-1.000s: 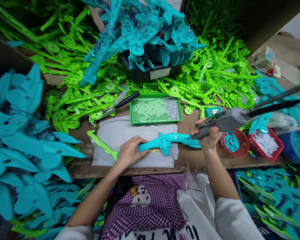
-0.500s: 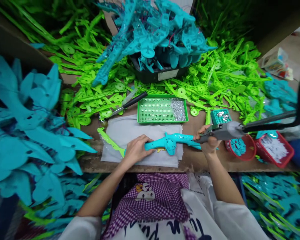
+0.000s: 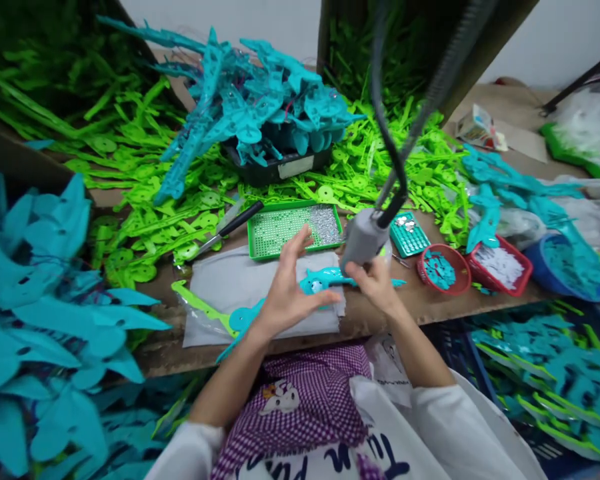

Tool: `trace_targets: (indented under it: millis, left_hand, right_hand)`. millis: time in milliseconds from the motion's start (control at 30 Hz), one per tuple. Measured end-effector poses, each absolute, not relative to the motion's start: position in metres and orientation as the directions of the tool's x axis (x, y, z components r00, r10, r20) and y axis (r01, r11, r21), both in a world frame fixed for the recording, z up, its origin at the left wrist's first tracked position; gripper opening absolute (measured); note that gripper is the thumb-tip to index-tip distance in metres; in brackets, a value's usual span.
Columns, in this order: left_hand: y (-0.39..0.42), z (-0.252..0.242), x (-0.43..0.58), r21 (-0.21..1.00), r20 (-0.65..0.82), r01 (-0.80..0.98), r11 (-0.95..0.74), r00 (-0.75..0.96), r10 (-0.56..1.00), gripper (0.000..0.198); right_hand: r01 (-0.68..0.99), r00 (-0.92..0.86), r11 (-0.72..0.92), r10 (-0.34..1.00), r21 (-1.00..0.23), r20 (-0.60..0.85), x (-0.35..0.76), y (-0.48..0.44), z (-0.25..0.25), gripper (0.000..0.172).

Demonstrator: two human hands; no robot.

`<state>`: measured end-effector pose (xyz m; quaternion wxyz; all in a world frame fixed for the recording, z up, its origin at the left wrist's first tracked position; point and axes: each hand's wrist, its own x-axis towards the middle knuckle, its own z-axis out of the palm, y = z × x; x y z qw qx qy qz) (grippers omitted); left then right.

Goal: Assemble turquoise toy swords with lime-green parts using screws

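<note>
My left hand [image 3: 291,293] is raised over the grey cloth [image 3: 210,277], its fingers spread and nothing in its grip. Beneath it a turquoise plastic toy part [image 3: 253,319] lies across the cloth, partly covered by the hand and wrist. My right hand [image 3: 377,287] has its fingers around the lower end of a grey electric screwdriver [image 3: 364,239], which hangs from a black cord and a coiled line. The tool's tip is hidden. A lime green plastic strip [image 3: 203,303] touches the left end of the turquoise part.
Behind the cloth sits a green tray [image 3: 275,233] of small silver screws. On the right are a small turquoise tray [image 3: 409,233], red baskets [image 3: 445,268] and a blue tub [image 3: 570,267]. Lime parts and a black bin [image 3: 265,172] piled with turquoise parts fill the back; more turquoise pieces [image 3: 55,300] crowd the left.
My left hand has let go of the turquoise part and lifted with fingers spread. The screwdriver has swung from lying sideways to upright, nearer my left hand. The view has shifted right.
</note>
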<state>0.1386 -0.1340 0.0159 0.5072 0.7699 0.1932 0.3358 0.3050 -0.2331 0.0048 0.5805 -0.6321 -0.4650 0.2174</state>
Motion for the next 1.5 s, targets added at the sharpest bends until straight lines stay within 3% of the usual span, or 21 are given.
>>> trace_targets:
  millis: [100,200,267,333,467,533,567,600,667,700,800,967,1100,1233,1433,1500]
  left_hand:
    - [-0.140,0.043,0.180,0.918,0.386,-0.198,-0.342,0.640,0.665,0.067]
    - [-0.132,0.050,0.203,0.915,0.404,-0.228,-0.334,0.528,0.747,0.053]
    - [-0.121,0.047,0.208,0.908,0.420,-0.204,-0.367,0.447,0.790,0.051]
    - [-0.113,0.040,0.207,0.901,0.429,-0.132,-0.413,0.410,0.805,0.051]
    - [-0.125,0.021,0.185,0.840,0.477,0.168,-0.516,0.224,0.850,0.069]
    - [-0.143,0.006,0.175,0.789,0.517,0.311,-0.530,0.130,0.846,0.063]
    - [-0.151,-0.002,0.175,0.763,0.515,0.335,-0.553,0.203,0.833,0.055]
    - [-0.158,-0.011,0.179,0.734,0.473,0.315,-0.601,0.398,0.786,0.046]
    - [-0.164,-0.028,0.199,0.720,0.236,0.237,-0.653,0.801,0.550,0.039]
    - [-0.162,-0.037,0.213,0.730,0.099,0.241,-0.640,0.889,0.448,0.040]
    - [-0.146,-0.056,0.259,0.716,-0.228,0.332,-0.614,0.943,0.243,0.043]
    - [-0.128,-0.061,0.291,0.797,-0.451,0.356,-0.487,0.888,-0.089,0.061]
    - [-0.132,-0.050,0.285,0.856,-0.496,0.444,-0.266,0.851,-0.175,0.065]
    - [-0.133,-0.033,0.279,0.852,-0.516,0.480,-0.209,0.838,-0.177,0.062]
    - [-0.127,-0.004,0.266,0.841,-0.541,0.517,-0.162,0.812,-0.218,0.056]
    - [-0.126,0.007,0.260,0.862,-0.508,0.489,-0.135,0.836,-0.208,0.054]
  right_hand:
    - [0.373,0.595,0.066,0.748,-0.926,0.293,0.324,-0.257,-0.004,0.045]
    - [0.333,0.852,-0.254,0.493,-0.908,0.174,0.367,-0.287,-0.031,0.043]
    - [0.339,0.861,-0.513,0.507,-0.788,0.040,0.394,-0.301,-0.053,0.044]
    - [0.310,0.829,-0.623,0.547,-0.719,-0.116,0.413,-0.307,-0.072,0.041]
    - [0.173,0.708,-0.580,0.635,-0.796,-0.309,0.426,-0.300,-0.090,0.041]
    - [0.133,0.666,-0.541,0.669,-0.830,-0.329,0.427,-0.296,-0.093,0.045]
    - [0.115,0.648,-0.523,0.683,-0.844,-0.335,0.426,-0.295,-0.094,0.046]
    - [0.095,0.635,-0.505,0.694,-0.858,-0.338,0.425,-0.294,-0.095,0.047]
    - [0.038,0.622,-0.461,0.706,-0.887,-0.340,0.422,-0.295,-0.095,0.047]
    - [0.002,0.619,-0.438,0.707,-0.899,-0.343,0.420,-0.296,-0.095,0.047]
    - [-0.103,0.614,-0.392,0.698,-0.914,-0.368,0.412,-0.299,-0.090,0.045]
    - [-0.234,0.570,-0.393,0.686,-0.889,-0.453,0.408,-0.303,-0.073,0.043]
    - [-0.135,0.480,-0.412,0.768,-0.901,-0.423,0.416,-0.298,-0.060,0.043]
    - [-0.078,0.348,-0.420,0.839,-0.904,-0.420,0.417,-0.286,-0.046,0.041]
    - [0.052,0.468,-0.333,0.841,-0.942,-0.272,0.402,-0.288,-0.036,0.043]
    - [0.203,0.556,-0.321,0.816,-0.925,-0.161,0.400,-0.294,-0.042,0.043]
